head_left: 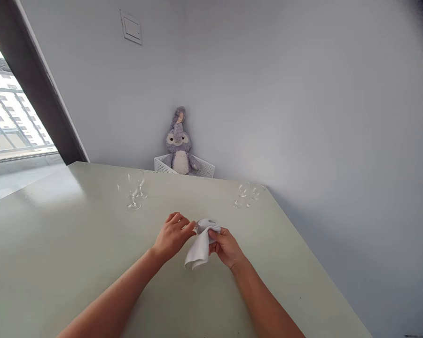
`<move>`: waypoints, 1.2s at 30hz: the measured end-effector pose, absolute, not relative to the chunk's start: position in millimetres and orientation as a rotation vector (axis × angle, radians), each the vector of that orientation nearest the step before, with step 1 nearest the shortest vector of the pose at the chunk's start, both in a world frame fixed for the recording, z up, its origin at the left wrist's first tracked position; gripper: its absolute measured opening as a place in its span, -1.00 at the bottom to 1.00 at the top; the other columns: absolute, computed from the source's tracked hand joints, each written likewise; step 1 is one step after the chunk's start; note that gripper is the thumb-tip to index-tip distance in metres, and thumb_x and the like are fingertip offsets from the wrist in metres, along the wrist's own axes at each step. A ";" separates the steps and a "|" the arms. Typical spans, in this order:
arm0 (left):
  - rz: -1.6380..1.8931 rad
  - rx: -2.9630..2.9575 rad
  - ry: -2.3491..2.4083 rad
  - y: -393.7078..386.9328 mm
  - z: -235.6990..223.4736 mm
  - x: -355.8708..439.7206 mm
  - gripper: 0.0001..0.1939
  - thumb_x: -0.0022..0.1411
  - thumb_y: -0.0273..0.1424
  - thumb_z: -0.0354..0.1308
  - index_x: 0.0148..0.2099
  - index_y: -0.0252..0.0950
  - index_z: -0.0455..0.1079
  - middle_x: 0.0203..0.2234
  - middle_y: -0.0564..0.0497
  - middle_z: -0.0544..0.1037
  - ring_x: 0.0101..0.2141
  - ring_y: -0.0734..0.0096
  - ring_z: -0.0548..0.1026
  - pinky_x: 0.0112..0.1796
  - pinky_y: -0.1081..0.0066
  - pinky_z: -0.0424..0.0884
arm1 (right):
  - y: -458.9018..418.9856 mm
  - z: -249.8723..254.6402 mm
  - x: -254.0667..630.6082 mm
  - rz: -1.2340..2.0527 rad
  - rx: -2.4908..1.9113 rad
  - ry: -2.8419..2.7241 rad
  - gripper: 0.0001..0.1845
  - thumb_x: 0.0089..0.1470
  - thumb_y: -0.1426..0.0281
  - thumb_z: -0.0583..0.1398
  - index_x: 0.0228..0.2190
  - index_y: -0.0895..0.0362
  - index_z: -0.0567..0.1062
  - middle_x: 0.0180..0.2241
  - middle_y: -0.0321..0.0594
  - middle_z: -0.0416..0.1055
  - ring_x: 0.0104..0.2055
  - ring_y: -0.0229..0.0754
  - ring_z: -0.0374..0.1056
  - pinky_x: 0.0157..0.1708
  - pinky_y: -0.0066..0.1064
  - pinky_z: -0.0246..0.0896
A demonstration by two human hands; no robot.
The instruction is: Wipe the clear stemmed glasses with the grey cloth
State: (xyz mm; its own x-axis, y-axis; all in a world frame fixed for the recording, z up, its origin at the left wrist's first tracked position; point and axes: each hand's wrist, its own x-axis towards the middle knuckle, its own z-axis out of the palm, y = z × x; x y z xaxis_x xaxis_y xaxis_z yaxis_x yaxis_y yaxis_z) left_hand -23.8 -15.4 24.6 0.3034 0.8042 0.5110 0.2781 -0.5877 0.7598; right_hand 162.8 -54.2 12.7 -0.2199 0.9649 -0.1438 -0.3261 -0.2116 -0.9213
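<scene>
Right fingers (pixel 215 235) nearly together, white cloth (pixel 198 250) between them.

Pale walls (pixel 303 94) met in a corner before me, a white switch (pixel 131 28) up on the left one! Daylight came through the window (pixel 12 112), past a dark frame (pixel 30 75), a bright sheen on the glossy table (pixel 56 249)! At its far edge, a plush toy (pixel 178 145) sat in a white basket (pixel 206 169).

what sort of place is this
Probably a room in a home: a plush toy sits in a white basket, a light switch is on the wall, and apartment-like buildings show outside.
</scene>
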 end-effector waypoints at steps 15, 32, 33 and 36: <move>0.990 2.296 1.085 -19.5 12.4 -19.3 -0.68 0.02 -0.27 0.16 -0.11 -0.12 0.39 -0.42 -0.06 0.46 -0.33 0.26 0.31 -0.24 0.35 0.16 | -52.4 14.5 168.7 1.528 -1.067 -1.083 -0.63 -0.12 0.16 0.22 -0.42 0.24 0.50 -0.60 -0.25 0.41 -0.66 -0.24 0.33 -0.62 -0.38 0.28; 1.030 2.163 1.054 -14.4 12.6 -24.9 -0.66 0.04 -0.17 0.13 -0.11 -0.10 0.43 -0.44 -0.08 0.49 -0.29 0.24 0.34 -0.17 0.33 0.16 | -57.5 20.0 167.5 1.489 -0.964 -1.158 -0.68 -0.10 0.21 0.22 -0.39 0.23 0.49 -0.52 -0.23 0.43 -0.56 -0.22 0.36 -0.57 -0.36 0.33; 1.028 2.235 1.061 -12.9 11.8 -26.3 -0.66 0.06 -0.17 0.11 -0.10 -0.11 0.42 -0.45 -0.08 0.49 -0.31 0.24 0.34 -0.16 0.32 0.15 | -57.9 18.7 165.1 1.509 -0.952 -1.153 -0.67 -0.09 0.20 0.22 -0.38 0.24 0.48 -0.53 -0.23 0.43 -0.57 -0.23 0.35 -0.57 -0.37 0.32; 1.017 2.270 1.035 -11.0 11.6 -30.1 -0.68 0.06 -0.17 0.11 -0.13 -0.12 0.45 -0.54 -0.06 0.47 -0.42 0.29 0.33 -0.25 0.35 0.19 | -60.4 18.5 163.4 1.592 -0.968 -1.270 -0.62 -0.09 0.15 0.20 -0.37 0.24 0.47 -0.57 -0.22 0.42 -0.55 -0.22 0.37 -0.59 -0.44 0.28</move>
